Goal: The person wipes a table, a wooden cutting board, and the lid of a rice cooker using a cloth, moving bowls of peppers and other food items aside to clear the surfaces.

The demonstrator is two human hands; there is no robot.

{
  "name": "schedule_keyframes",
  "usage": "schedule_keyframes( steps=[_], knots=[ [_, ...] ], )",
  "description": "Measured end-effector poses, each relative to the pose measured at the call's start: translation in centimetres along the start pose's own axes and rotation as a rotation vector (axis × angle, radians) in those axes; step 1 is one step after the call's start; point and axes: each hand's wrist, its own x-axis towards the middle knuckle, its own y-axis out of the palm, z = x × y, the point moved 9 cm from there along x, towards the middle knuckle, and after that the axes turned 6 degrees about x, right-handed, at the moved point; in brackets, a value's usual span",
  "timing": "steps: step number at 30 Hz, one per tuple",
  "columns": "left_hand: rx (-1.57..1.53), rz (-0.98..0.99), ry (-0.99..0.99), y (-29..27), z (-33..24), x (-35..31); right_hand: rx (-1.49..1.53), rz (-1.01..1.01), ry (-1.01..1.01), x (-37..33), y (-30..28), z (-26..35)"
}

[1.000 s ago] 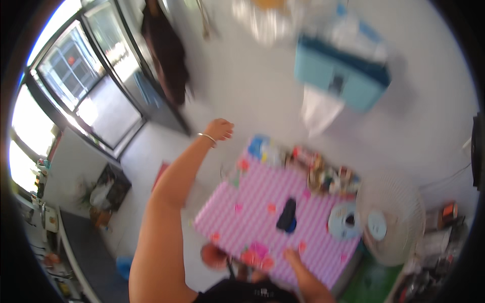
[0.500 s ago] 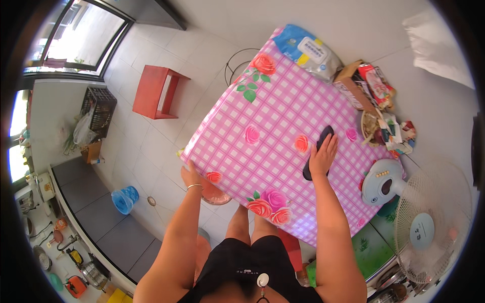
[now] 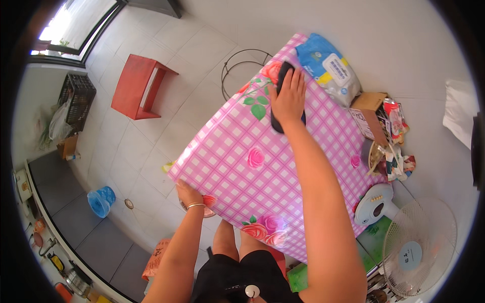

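My right hand (image 3: 289, 98) lies flat, fingers stretched out, on a long black pad with rounded ends (image 3: 277, 124). It presses the pad onto the pink checked tablecloth (image 3: 227, 166) near the table's far left corner. Whether the pad is a cloth or a sponge does not show. My left hand (image 3: 188, 194), with a bracelet at the wrist, is at the table's near left edge. Its fingers are mostly hidden, so its grip cannot be made out. A pinkish round rim (image 3: 208, 212), perhaps a bowl's, shows beside that wrist below the edge.
A blue wipes packet (image 3: 328, 68), an open cardboard box (image 3: 369, 113) and snack packets line the table's right side. At the near right is a fan (image 3: 409, 252). On the floor stand a red stool (image 3: 134, 86), a blue bin (image 3: 101, 201) and a black crate (image 3: 78, 98).
My right hand has slid the black pad from the table's right middle to its far left corner. My left hand stays at the near left edge. The view has shifted.
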Motion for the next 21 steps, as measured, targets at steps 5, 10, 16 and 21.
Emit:
schedule_keyframes(
  steps=[5, 10, 16, 21],
  knots=[
    [0.244, -0.041, -0.025, -0.6, 1.1, 0.2, -0.052, 0.127, -0.113, 1.8, 4.0, 6.3],
    [0.315, -0.092, -0.041, -1.5, 0.5, -0.2, 0.348, 0.925, -0.004, -11.2, 10.1, 21.4],
    [0.228, -0.073, 0.002, -1.2, 0.8, 0.2, 0.534, 0.609, -0.768, -16.1, 6.3, 27.2],
    [0.116, -0.050, -0.030, -1.1, -0.1, 0.1, 0.100, 0.280, -0.692, -3.0, 1.6, 14.4]
  ],
)
